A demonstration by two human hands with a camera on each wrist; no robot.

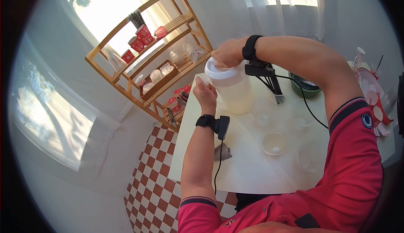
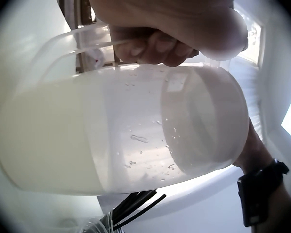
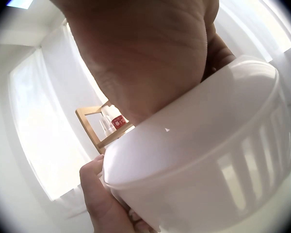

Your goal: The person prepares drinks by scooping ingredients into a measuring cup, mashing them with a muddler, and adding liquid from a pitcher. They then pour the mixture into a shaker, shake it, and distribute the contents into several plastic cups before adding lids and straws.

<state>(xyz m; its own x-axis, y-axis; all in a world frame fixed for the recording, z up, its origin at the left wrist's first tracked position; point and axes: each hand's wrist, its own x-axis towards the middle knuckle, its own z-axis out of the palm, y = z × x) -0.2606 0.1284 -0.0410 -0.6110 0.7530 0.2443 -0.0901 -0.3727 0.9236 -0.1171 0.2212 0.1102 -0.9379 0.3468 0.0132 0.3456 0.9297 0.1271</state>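
Observation:
A large clear pitcher (image 1: 235, 96) with a white lid (image 1: 221, 71) stands on the table, pale cloudy liquid in its lower part. My left hand (image 1: 205, 94) grips its handle; in the left wrist view the fingers of the left hand (image 2: 160, 41) curl round that handle, and droplets dot the pitcher wall (image 2: 136, 126) above the liquid. On top, my right hand (image 1: 229, 53) holds the lid. The right wrist view shows the palm of the right hand (image 3: 145, 58) against the lid (image 3: 199, 141), its fingertips hidden behind it.
Several clear bowls (image 1: 274, 143) and cups are spread over the table (image 1: 252, 178). Black straws stand in a cup (image 1: 280, 99) near a green container (image 1: 309, 90). A grey cloth (image 1: 223, 152) lies by the left forearm. Behind is a wooden shelf (image 1: 158, 94); red-and-white packaging (image 1: 374, 102) is at right.

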